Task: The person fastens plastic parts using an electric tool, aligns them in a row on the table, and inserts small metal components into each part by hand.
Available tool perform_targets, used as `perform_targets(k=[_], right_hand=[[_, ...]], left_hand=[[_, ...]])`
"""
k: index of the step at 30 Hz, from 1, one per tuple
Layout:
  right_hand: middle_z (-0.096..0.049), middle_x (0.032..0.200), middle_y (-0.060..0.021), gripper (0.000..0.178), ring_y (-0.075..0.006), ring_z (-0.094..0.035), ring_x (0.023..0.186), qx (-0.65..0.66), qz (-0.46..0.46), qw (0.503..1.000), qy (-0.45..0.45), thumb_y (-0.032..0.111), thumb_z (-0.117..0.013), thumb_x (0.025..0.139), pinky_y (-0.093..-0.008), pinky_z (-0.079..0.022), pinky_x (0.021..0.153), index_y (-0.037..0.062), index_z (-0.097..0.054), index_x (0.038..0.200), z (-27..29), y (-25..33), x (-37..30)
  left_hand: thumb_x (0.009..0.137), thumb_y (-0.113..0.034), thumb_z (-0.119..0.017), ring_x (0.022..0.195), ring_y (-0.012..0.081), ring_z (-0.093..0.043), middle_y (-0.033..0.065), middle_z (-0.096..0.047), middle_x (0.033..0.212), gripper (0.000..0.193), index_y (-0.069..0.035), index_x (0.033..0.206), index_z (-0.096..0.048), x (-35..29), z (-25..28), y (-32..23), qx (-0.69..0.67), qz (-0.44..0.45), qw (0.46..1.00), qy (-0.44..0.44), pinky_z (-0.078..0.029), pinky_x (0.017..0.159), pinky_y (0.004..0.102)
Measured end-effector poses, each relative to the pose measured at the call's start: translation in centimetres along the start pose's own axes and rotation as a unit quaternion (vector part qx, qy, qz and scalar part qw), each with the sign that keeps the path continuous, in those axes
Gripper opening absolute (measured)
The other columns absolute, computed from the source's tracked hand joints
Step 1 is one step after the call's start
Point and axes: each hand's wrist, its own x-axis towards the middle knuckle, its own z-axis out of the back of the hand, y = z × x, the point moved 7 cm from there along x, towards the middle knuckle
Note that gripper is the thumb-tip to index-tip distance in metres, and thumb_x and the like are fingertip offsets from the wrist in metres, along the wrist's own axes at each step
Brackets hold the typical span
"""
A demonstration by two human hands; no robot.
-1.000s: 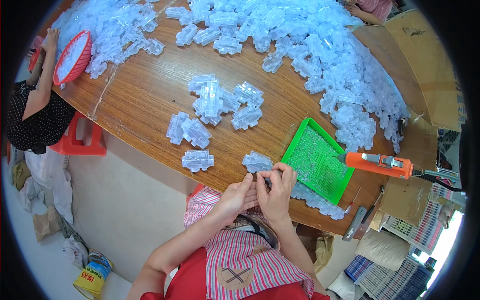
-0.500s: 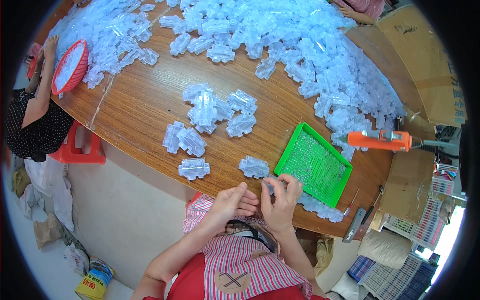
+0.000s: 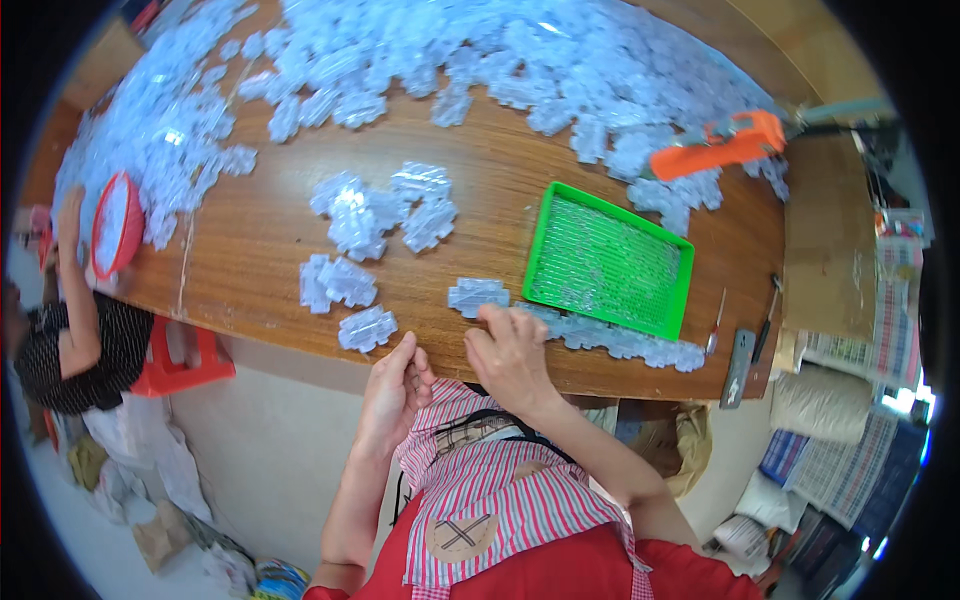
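My left hand (image 3: 392,392) is at the table's near edge, palm turned inward and fingers loosely bent, with nothing visible in it. My right hand (image 3: 514,358) is over the edge just to its right, fingers curled toward the thumb; whatever they may hold is hidden. Right beyond those fingertips lies a clear plastic piece (image 3: 478,296) with notched sides. A row of similar clear pieces (image 3: 620,340) runs along the near side of a green tray (image 3: 537,250), which holds many small shiny metal parts. To the left lies a single clear piece (image 3: 367,328).
Loose clear pieces (image 3: 350,215) lie mid-table, before a large heap (image 3: 400,50). An orange tool (image 3: 718,146) hangs at right above the pile. A screwdriver (image 3: 716,322) and a grey bar (image 3: 738,368) lie at right. Another person's arm (image 3: 75,290) is near a red basket (image 3: 120,228).
The view has shifted, so the table appears higher and further left. My hands have moved apart; the right one has turned palm down with its fingers curled. The orange tool hangs at another angle.
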Motion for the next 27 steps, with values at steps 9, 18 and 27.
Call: perform_targets(k=[9, 18, 27], right_hand=[[-0.052, 0.102, -0.0042, 0.013, -0.0243, -0.047, 0.092, 0.166, -0.07, 0.98, -0.079, 0.011, -0.067, 0.073, -0.0383, -0.032, 0.081, 0.0106, -0.058, 0.083, 2.6, -0.6, -0.8], [-0.052, 0.102, -0.0039, 0.016, -0.025, -0.047, 0.096, 0.091, -0.05, 0.989, -0.104, 0.016, -0.07, 0.073, -0.0397, -0.033, 0.082, 0.0132, -0.062, 0.086, 4.4, -0.6, -1.8], [-0.05, 0.106, -0.0057, 0.013, -0.0269, -0.044, 0.097, 0.097, -0.095, 0.986, -0.097, 0.012, -0.067, 0.076, -0.0408, -0.03, 0.08, 0.0128, -0.06, 0.087, 2.7, -3.2, 0.6]], left_hand=[[0.094, -0.025, -0.058, 0.045, -0.0005, -0.037, -0.008, -0.047, 0.058, 0.021, -0.005, 0.092, -0.064, 0.1, -2.7, 1.1, 0.101, 0.015, 0.994, 0.045, -0.028, 0.039, 0.0151], [0.092, -0.023, -0.061, 0.048, -0.0022, -0.038, -0.0085, -0.049, 0.06, 0.016, -0.01, 0.083, -0.061, 0.7, -4.3, 1.5, 0.12, -0.034, 0.99, 0.059, -0.028, 0.043, 0.0141], [0.098, -0.05, -0.037, 0.039, 0.005, -0.037, -0.0017, -0.045, 0.048, 0.062, -0.001, 0.071, -0.064, 2.3, -3.9, -0.6, 0.246, -0.026, 0.969, 0.001, -0.028, 0.037, 0.0199]])
